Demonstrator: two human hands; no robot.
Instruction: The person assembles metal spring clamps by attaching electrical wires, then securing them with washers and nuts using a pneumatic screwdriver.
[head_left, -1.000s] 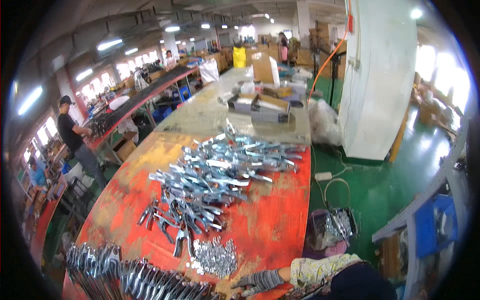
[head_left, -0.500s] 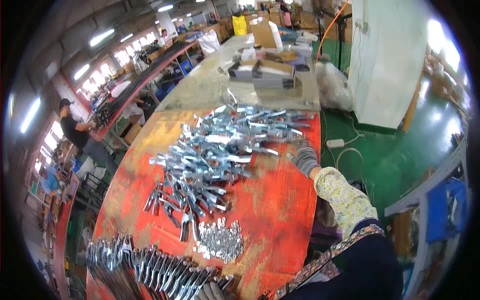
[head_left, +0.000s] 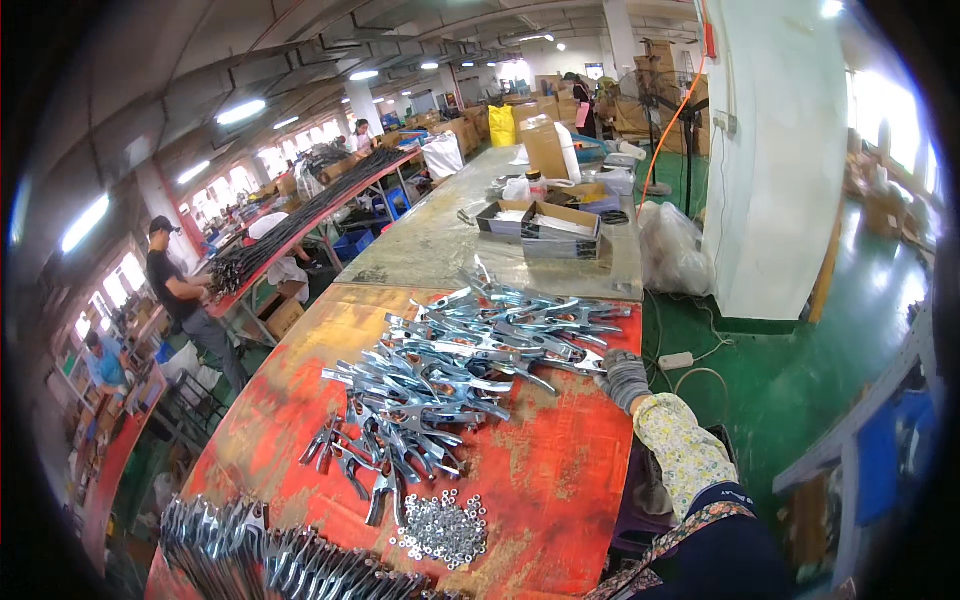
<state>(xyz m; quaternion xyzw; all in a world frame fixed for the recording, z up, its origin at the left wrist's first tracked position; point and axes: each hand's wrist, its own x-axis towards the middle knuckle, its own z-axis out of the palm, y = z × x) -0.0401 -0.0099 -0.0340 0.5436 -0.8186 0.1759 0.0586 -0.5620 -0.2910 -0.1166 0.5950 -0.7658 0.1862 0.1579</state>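
Observation:
My right hand [head_left: 625,380], in a grey striped glove, is at the table's right edge. It touches the right end of a heap of shiny metal spring clamps [head_left: 430,380]. Its thumb and fingers look parted around the outermost clamp ends; no clamp is lifted from the heap. My left hand is out of view. In front of the heap lies a small pile of metal nuts [head_left: 443,530]. Along the near left edge runs a tight row of clamp-like metal parts with dark lower ends [head_left: 290,560].
The red, worn tabletop [head_left: 550,470] adjoins a grey table [head_left: 400,250] bearing open boxes [head_left: 560,232]. A white pillar [head_left: 775,180], a clear plastic bag [head_left: 672,250] and a white power strip [head_left: 677,360] are on the right. Another person [head_left: 180,290] works at a left bench.
The view has tilted up, so the table and heap appear lower. My right hand stays by the heap's right end. A gloved fingertip at the lower edge has gone from view.

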